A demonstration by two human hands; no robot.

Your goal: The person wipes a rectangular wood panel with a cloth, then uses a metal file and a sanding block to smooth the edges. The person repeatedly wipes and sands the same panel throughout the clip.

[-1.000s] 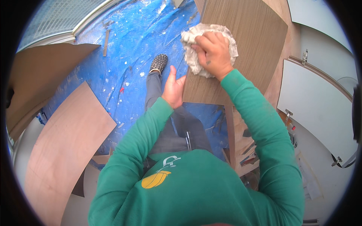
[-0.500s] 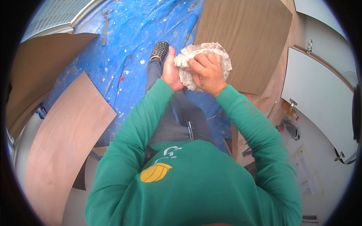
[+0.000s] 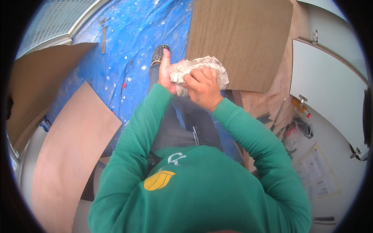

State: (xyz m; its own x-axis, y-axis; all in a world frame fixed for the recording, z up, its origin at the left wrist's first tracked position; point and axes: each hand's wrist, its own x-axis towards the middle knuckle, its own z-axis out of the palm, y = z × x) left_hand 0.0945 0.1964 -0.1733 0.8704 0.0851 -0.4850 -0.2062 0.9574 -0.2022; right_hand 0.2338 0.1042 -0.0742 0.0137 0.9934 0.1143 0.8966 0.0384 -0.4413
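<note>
A crumpled off-white rag or wad of paper (image 3: 198,64) is between my hands, in front of my legs; I cannot tell which material it is. My right hand (image 3: 205,88) is closed on it from above, fingers bunched into the folds. Under its left side lies my left hand (image 3: 167,74), palm turned up and thumb stretched out. The wad hides most of the left fingers. Both hands are beside the near left corner of a brown wood-grain panel (image 3: 239,44).
Blue plastic sheeting (image 3: 124,58) with white specks covers the floor ahead. A pale curved wood sheet (image 3: 74,155) and a brown board (image 3: 42,81) stand at left. White cabinet doors (image 3: 324,89) with hinges are at right, near a bottle (image 3: 299,104) and taped paper drawings (image 3: 316,171).
The view has shifted a little, so the panel sits further left. My right hand still grips the wad over my left palm, with its fingers slightly repositioned.
</note>
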